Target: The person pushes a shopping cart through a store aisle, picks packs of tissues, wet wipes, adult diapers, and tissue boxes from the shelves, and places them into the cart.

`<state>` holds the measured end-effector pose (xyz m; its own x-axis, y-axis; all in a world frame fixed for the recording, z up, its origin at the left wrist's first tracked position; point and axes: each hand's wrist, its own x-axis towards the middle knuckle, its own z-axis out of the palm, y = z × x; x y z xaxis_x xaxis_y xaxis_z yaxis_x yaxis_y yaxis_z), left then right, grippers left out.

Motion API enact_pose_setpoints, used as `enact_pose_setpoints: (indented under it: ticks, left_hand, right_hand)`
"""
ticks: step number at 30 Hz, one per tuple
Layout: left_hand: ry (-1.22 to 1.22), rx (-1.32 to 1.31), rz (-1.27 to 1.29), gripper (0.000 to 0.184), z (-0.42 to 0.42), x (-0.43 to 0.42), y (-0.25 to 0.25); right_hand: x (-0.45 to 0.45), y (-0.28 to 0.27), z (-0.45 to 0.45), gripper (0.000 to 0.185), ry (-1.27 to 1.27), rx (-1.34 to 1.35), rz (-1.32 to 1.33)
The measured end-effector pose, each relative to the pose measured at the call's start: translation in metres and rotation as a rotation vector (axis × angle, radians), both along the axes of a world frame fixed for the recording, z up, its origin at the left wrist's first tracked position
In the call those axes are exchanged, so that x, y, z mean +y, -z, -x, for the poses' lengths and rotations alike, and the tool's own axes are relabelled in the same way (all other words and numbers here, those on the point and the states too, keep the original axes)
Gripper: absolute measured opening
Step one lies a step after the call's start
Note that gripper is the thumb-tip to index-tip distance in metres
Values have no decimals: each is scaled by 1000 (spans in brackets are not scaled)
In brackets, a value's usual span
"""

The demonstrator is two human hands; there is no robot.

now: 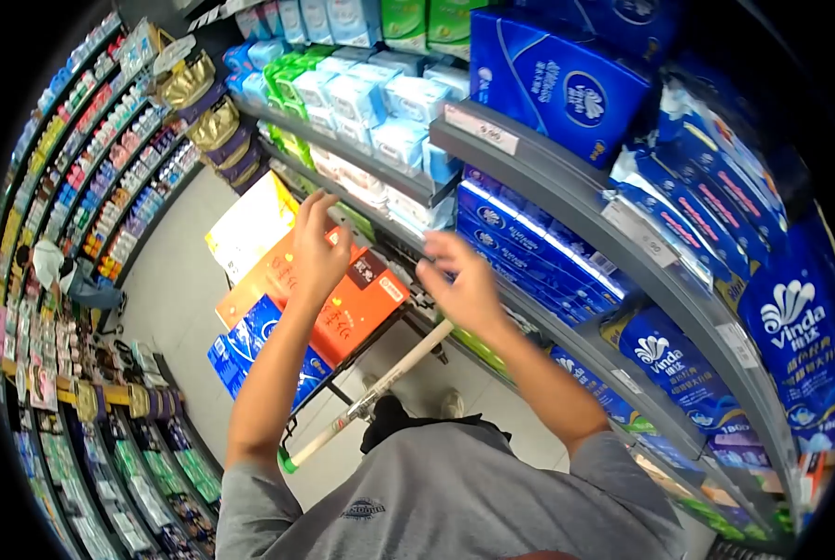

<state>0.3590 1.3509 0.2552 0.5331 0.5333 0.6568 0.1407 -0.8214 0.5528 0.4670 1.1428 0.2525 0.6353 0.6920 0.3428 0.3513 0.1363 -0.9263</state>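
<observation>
My left hand (320, 254) is raised over the shopping cart, its fingers apart and bent, holding nothing. Beneath it lies an orange box (352, 313), with a blue Vinda pack (254, 350) on the near left and a yellow and white package (252, 224) at the far end. My right hand (461, 283) hovers beside the shelf edge, fingers loosely curled and spread, with nothing in it. Nearest to that hand are the blue Vinda tissue packs (529, 252) on the lower shelf. The cart's handle (371, 397) runs in front of my body, touched by neither hand.
Shelves on the right carry a large blue Vinda box (557, 84), light blue tissue packs (361, 98) and big Vinda bags (795, 322). Across the tiled aisle floor (170, 247), shelves of bottles (91, 177) curve along the left. A person (63, 271) is at the far left.
</observation>
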Motion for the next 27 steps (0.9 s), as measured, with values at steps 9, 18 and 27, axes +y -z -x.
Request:
enact_pose_setpoints:
  ticks: [9, 18, 27]
  left_hand:
    - [383, -212, 121, 51, -165, -29, -125]
    - [554, -91, 732, 52, -219, -42, -171]
    - [640, -345, 807, 52, -186, -19, -167]
  right_hand:
    - [-31, -129, -73, 93, 580, -352, -336]
    - [-21, -152, -89, 99, 680, -35, -268]
    - [-12, -123, -89, 93, 578, -229, -565]
